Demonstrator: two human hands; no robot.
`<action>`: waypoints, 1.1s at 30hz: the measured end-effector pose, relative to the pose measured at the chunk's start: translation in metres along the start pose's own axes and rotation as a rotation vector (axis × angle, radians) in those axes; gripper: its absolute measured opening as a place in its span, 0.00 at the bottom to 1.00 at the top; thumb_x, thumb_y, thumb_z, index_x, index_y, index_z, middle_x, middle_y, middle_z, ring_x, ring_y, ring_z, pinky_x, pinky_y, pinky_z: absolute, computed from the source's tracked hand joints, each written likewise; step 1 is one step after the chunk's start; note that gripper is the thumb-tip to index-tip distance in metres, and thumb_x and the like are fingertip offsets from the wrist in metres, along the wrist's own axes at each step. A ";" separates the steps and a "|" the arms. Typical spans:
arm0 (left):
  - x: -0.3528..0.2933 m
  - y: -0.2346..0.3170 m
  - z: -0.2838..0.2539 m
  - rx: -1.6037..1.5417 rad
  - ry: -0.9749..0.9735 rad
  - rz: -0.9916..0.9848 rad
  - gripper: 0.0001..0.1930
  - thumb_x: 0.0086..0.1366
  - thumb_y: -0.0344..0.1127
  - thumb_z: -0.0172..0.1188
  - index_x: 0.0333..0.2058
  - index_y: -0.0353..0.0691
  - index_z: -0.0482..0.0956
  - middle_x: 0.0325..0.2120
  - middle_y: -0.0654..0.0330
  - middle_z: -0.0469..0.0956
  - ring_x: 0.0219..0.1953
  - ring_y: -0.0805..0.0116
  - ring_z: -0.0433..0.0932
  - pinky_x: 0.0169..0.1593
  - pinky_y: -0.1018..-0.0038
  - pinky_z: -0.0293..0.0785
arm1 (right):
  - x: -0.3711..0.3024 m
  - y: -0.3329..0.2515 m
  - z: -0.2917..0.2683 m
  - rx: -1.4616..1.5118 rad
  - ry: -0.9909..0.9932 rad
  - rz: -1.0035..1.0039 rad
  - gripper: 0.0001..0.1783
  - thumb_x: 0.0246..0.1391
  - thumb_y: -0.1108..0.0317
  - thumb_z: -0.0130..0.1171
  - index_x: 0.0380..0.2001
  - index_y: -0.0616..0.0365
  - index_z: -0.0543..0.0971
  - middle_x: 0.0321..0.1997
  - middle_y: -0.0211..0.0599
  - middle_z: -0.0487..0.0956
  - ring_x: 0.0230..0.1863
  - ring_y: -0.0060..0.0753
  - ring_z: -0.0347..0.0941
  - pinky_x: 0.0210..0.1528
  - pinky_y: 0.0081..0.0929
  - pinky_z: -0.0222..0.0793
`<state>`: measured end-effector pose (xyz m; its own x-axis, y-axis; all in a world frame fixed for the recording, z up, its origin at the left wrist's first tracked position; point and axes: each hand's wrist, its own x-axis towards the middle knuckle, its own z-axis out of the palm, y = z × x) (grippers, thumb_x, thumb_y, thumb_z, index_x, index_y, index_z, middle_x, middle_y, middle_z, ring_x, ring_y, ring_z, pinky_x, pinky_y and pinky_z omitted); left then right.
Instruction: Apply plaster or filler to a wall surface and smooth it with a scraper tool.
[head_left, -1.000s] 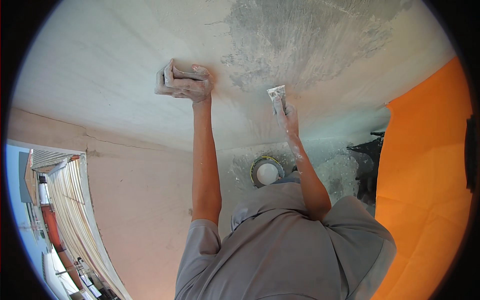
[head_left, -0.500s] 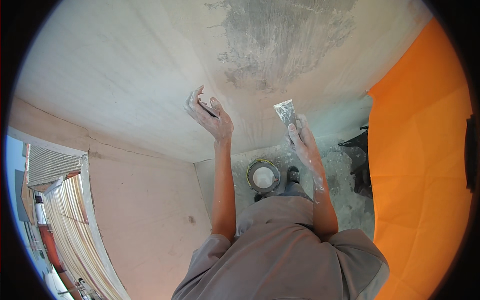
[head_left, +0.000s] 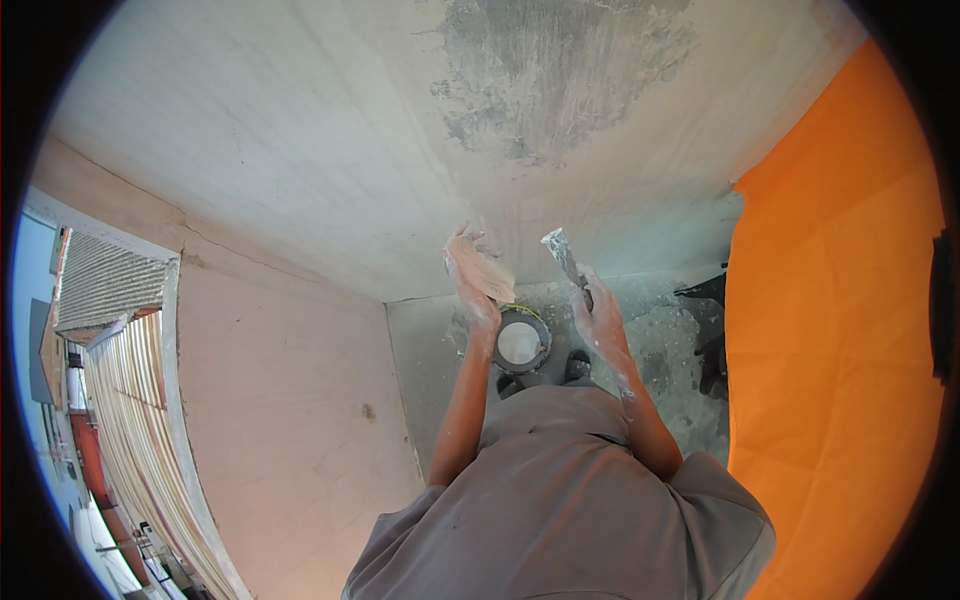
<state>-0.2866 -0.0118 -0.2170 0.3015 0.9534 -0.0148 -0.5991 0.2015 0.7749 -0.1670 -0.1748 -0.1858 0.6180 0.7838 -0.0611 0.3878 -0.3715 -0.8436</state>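
My right hand is closed around a putty knife, its blade pointing up and to the left and smeared with white paste. In my left hand is a flat, pale, putty-coated plate, gripped along its side; its exact kind is unclear. Both hands and the right forearm carry white smears. They are held apart in front of the wall, which bears a rough dark-grey patch higher up. Below the hands, a round dark bucket holds white putty.
The bucket stands on a spattered grey floor by my feet. An orange sheet hangs at the right, with a dark object beside it. On the left, a pinkish side wall has a window opening.
My left hand has moved down and right, turning so that the plate's pale face shows. The putty knife in my right hand has lowered slightly and its blade has turned more edge-on.
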 end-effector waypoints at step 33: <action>-0.077 -0.021 0.147 0.017 0.069 0.477 0.29 0.73 0.55 0.45 0.63 0.42 0.61 0.53 0.53 0.70 0.60 0.55 0.70 0.64 0.58 0.65 | -0.044 0.023 -0.065 -0.041 0.020 -0.376 0.32 0.61 0.83 0.50 0.68 0.54 0.68 0.46 0.53 0.72 0.45 0.62 0.73 0.48 0.47 0.72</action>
<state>-0.1885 -0.1228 -0.1389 -0.0547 0.9513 0.3035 -0.6461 -0.2655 0.7156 -0.1406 -0.2501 -0.1680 0.4407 0.8593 0.2596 0.6170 -0.0799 -0.7829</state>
